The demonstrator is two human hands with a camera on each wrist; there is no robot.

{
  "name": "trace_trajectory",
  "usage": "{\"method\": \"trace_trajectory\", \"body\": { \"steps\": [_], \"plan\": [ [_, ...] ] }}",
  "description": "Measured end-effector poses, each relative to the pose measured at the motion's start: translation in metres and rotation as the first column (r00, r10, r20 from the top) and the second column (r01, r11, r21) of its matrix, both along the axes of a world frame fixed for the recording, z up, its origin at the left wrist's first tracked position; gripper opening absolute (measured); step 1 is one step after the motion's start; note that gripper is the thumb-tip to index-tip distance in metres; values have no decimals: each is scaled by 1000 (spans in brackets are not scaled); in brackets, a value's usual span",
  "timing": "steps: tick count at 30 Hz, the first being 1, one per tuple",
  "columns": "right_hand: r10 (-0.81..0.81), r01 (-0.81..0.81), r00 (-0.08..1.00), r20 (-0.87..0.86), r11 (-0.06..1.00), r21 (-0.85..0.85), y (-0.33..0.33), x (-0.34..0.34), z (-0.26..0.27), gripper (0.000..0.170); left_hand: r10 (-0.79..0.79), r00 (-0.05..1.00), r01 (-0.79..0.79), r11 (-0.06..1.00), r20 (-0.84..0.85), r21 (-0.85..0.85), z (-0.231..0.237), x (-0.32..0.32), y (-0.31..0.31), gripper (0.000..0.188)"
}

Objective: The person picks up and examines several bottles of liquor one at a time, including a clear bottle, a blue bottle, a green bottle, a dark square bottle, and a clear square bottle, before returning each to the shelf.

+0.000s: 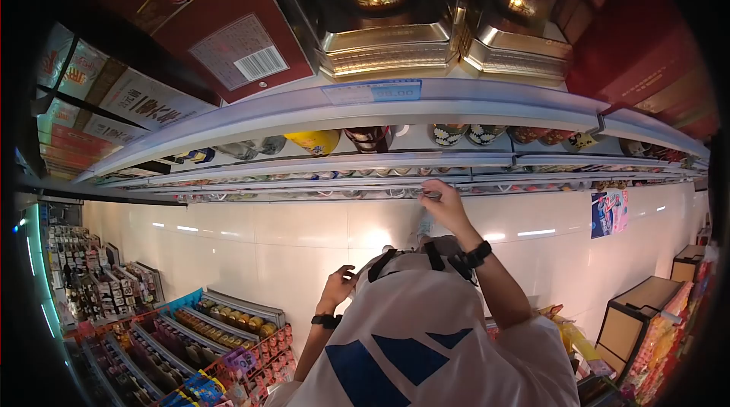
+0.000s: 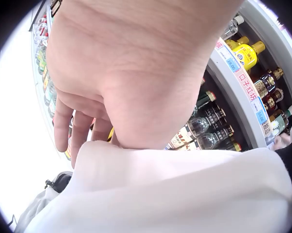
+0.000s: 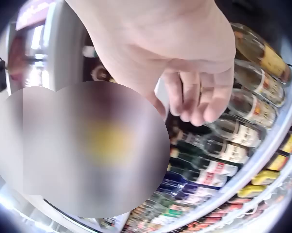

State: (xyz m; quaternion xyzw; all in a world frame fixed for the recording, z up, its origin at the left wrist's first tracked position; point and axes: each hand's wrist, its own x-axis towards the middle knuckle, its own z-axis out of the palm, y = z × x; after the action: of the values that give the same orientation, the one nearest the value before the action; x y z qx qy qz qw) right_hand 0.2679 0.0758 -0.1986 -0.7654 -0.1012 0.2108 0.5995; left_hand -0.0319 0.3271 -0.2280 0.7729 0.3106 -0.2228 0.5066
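My left hand (image 1: 340,285) hangs beside the white shirt (image 1: 414,308), fingers loosely bent and nothing in them. In the left wrist view the left hand (image 2: 121,77) is close to the shirt cloth (image 2: 175,189), which hides part of the fingers. My right hand (image 1: 447,208) is raised in front of the shelving, fingers bent toward the thumb. The right wrist view shows the right hand (image 3: 185,63) overlapping rows of glass bottles (image 3: 231,148). A pale sliver shows between thumb and forefinger; I cannot tell whether it is held.
A long shelf edge (image 1: 365,107) crosses in front, with red boxes (image 1: 228,34) and gold-based packages (image 1: 388,50) on top. A yellow bottle (image 1: 313,141) stands on the tier below. Display racks (image 1: 175,338) stand behind left; cartons (image 1: 635,316) stand behind right. A floor poster (image 1: 608,213) lies right.
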Motion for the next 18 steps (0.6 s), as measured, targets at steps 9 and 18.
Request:
{"method": "trace_trajectory", "body": {
  "steps": [9,18],
  "plan": [
    [2,118,822,569,978,-174,95,52,-62,29,322,946,-322,947,22,3,0,-56,-14,38],
    [170,142,843,511,845,-515,93,49,0,43,484,874,-485,875,29,11,-2,-92,-41,36]
  ]
}}
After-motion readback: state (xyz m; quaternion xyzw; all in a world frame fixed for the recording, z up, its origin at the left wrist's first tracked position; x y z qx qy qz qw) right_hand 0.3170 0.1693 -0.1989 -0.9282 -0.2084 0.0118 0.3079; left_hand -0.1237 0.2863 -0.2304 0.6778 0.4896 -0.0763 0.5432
